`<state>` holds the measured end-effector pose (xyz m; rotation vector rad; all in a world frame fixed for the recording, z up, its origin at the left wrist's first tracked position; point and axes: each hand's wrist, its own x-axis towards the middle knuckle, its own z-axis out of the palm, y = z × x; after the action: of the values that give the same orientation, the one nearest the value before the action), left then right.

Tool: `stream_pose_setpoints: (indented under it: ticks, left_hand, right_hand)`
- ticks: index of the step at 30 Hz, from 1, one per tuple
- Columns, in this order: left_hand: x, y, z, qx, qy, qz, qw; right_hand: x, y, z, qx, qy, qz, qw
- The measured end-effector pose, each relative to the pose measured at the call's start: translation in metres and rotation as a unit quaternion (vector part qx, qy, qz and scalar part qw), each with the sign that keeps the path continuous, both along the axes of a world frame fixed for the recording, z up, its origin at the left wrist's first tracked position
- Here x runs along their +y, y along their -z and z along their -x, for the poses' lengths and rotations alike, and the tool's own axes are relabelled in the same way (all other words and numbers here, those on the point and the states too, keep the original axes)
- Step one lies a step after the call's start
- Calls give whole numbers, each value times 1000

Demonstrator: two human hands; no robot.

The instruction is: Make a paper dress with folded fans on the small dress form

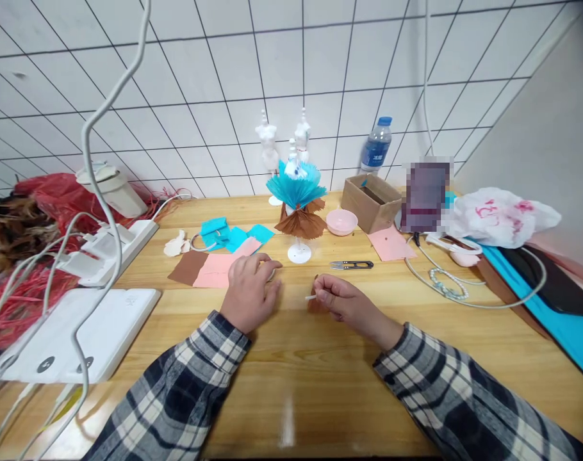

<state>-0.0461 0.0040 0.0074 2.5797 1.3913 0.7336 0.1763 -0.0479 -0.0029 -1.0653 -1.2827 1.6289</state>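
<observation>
My left hand (248,288) rests palm down on the wooden table (301,365), fingers curled over a small pale object near the pink paper sheet (214,271). My right hand (342,301) pinches a thin white strip and a small brown paper piece (314,302) just above the table. Behind both hands stands a small white mannequin (297,211) dressed in a fan-folded blue and brown paper skirt. Black thread snips (352,264) lie to the right of its base.
Brown, pink and blue paper pieces (224,238) lie at the left of the mannequin. A pink bowl (341,221), cardboard box (371,202), water bottle (377,144), plastic bag (500,216) and cables sit at the right. Power strips (113,246) and a white device (75,333) occupy the left.
</observation>
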Motion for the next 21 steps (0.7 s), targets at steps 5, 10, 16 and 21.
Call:
stream_pose_setpoints:
  ticks: [5,10,16,21]
  left_hand:
    - [-21,-11,-17,-186,127,194,955]
    - [-34,-10,-30,-181,120,192,957]
    - [-33,-7,-29,-191,120,159,961]
    - [-30,-1,-29,-262,62,230,935]
  right_hand:
    - [0,4,1,-32,-1,-35,999]
    - [0,3,2,-89,3,-79,993]
    - [1,6,5,-148,21,-114,982]
    - [-1,4,-1,-275,223,-243,903]
